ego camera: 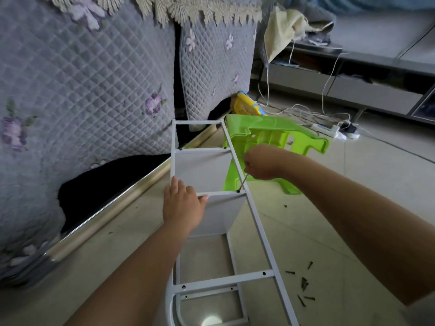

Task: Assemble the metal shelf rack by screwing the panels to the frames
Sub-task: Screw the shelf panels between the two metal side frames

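Head view: the white rack frame (256, 222) lies on the floor (353, 184). The left hand (182, 203) rests spread on a panel (202, 170); the right hand (261, 162) grips a screwdriver (242, 183) at a frame hole. No readable writing.

White rack (253, 209) (sideways) on floor

one white metal frame (256, 222) lies on the floor, with two panels (200, 169) set in it. one screwdriver (242, 183) stands at its right rail. about six loose dark screws (303, 283) lie right of the frame. one green stool (270, 135) sits beyond it, then one power strip (327, 130) farther right. two hands: left (183, 205), right (261, 162).
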Motion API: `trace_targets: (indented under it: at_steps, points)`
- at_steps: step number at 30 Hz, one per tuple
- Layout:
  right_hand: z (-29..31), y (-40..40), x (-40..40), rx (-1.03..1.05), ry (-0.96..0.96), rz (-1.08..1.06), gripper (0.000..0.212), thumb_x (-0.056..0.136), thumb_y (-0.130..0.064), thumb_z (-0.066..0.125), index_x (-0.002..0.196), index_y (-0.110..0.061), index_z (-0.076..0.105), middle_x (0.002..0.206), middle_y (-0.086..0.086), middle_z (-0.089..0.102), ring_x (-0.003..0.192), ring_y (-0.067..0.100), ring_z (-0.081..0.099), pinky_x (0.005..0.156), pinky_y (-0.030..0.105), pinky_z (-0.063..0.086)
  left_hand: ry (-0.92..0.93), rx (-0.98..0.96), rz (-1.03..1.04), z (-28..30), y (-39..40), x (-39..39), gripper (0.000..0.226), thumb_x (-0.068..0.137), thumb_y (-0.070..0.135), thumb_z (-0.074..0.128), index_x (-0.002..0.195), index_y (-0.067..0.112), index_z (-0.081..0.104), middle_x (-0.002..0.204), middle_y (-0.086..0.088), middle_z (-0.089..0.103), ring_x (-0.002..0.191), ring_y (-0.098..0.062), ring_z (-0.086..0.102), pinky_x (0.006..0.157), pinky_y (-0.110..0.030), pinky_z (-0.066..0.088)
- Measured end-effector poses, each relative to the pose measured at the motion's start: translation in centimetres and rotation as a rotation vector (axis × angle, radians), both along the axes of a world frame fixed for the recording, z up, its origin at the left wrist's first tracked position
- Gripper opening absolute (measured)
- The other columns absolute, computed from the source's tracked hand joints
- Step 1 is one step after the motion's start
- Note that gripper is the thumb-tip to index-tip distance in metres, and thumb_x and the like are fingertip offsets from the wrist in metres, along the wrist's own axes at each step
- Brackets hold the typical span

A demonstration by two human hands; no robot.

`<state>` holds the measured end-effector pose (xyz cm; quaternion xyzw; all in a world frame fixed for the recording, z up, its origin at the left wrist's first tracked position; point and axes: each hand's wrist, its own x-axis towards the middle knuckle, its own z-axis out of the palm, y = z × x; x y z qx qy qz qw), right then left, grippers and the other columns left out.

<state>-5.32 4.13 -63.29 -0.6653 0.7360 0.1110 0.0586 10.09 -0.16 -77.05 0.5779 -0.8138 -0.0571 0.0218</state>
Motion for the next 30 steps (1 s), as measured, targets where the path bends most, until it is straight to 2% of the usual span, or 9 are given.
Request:
trace_targets:
  at_steps: [2, 5, 7, 12, 16, 21, 24, 26, 30]
  points:
    - [-0.1, -0.3, -0.2, 0.013, -0.020, -0.081, 0.025, 0.095, -0.014, 0.042, 0.098, 0.005, 0.057, 0.109, 0.019, 0.059, 0.100, 0.032, 0.055, 0.076, 0.030, 0.042, 0.003, -0.008, 0.005, -0.1, 0.0, 0.1, 0.066, 0.097, 0.050, 0.026, 0.141, 0.001, 0.029, 0.154, -0.015, 0.017, 0.145, -0.026, 0.002, 0.116, -0.037, 0.004]
    - [0.0, -0.6, 0.6, -0.007, -0.083, -0.231, 0.029, 0.091, -0.007, 0.038, 0.062, -0.003, 0.040, 0.079, 0.012, 0.046, 0.060, 0.025, 0.045, 0.051, 0.026, 0.038, -0.006, 0.004, 0.009, -0.2, 0.0, 0.1, 0.069, 0.098, 0.050, 0.025, 0.145, 0.000, 0.020, 0.155, -0.016, 0.012, 0.145, -0.026, 0.000, 0.116, -0.037, 0.002]
    - [-0.4, -1.1, 1.0, -0.020, -0.136, -0.306, 0.030, 0.087, -0.004, 0.038, 0.057, -0.007, 0.035, 0.067, 0.008, 0.041, 0.051, 0.018, 0.036, 0.044, 0.025, 0.029, -0.010, 0.020, 0.010, -0.1, 0.1, 0.1, 0.070, 0.098, 0.050, 0.025, 0.146, 0.000, 0.017, 0.156, -0.016, 0.010, 0.145, -0.026, -0.001, 0.116, -0.037, 0.001]
    - [-1.1, -1.5, 1.3, -0.047, -0.191, -0.328, 0.029, 0.087, -0.006, 0.039, 0.059, -0.008, 0.034, 0.074, 0.008, 0.043, 0.062, 0.022, 0.044, 0.056, 0.025, 0.036, 0.032, 0.062, 0.024, 0.4, -0.2, 0.4, 0.075, 0.097, 0.052, 0.025, 0.147, -0.002, 0.011, 0.157, -0.015, -0.001, 0.145, -0.027, -0.007, 0.116, -0.037, 0.001]
    - [-1.4, 0.5, -0.6, -0.123, -0.293, -0.366, 0.027, 0.089, -0.008, 0.042, 0.064, 0.001, 0.045, 0.062, 0.011, 0.044, 0.052, 0.023, 0.042, 0.046, 0.026, 0.033, 0.135, 0.136, 0.095, 0.6, -1.2, 0.8, 0.079, 0.095, 0.054, 0.029, 0.148, -0.001, 0.006, 0.156, -0.015, -0.005, 0.145, -0.026, -0.007, 0.116, -0.036, 0.004]
    - [-3.6, 2.1, -2.8, -0.369, -0.375, -0.315, 0.026, 0.094, -0.019, 0.047, 0.109, -0.004, 0.062, 0.107, 0.018, 0.064, 0.101, 0.031, 0.057, 0.071, 0.027, 0.039, 0.120, 0.152, 0.047, 0.5, -2.4, 0.5, 0.078, 0.096, 0.053, 0.026, 0.147, -0.003, 0.005, 0.156, -0.017, -0.006, 0.144, -0.026, -0.009, 0.117, -0.035, 0.002]
    - [-4.9, 0.9, -4.3, -0.626, -0.500, -0.221, 0.020, 0.091, -0.015, 0.053, 0.099, -0.001, 0.065, 0.083, 0.019, 0.068, 0.078, 0.025, 0.066, 0.064, 0.026, 0.044, 0.073, 0.123, 0.008, 0.2, -3.8, 0.6, 0.077, 0.097, 0.051, 0.025, 0.146, -0.005, 0.006, 0.156, -0.019, -0.004, 0.144, -0.028, -0.008, 0.118, -0.034, 0.000]
    - [-6.1, -0.1, -5.0, -0.748, -0.634, -0.214, 0.016, 0.090, -0.014, 0.056, 0.090, -0.001, 0.065, 0.066, 0.016, 0.066, 0.046, -0.001, 0.058, 0.052, 0.011, 0.040, 0.043, 0.112, -0.005, -0.2, -4.6, 0.7, 0.076, 0.097, 0.050, 0.024, 0.146, -0.005, 0.008, 0.156, -0.019, -0.002, 0.144, -0.028, -0.007, 0.118, -0.034, -0.002]
    - [-8.7, -2.0, -5.8, -0.827, -0.778, -0.285, 0.014, 0.088, -0.015, 0.060, 0.089, -0.003, 0.067, 0.066, 0.014, 0.069, 0.043, -0.012, 0.051, 0.054, 0.006, 0.039, 0.080, 0.097, 0.042, -0.1, -6.0, -0.1, 0.071, 0.097, 0.049, 0.025, 0.145, -0.003, 0.018, 0.156, -0.015, 0.002, 0.145, -0.025, -0.002, 0.117, -0.034, 0.005]
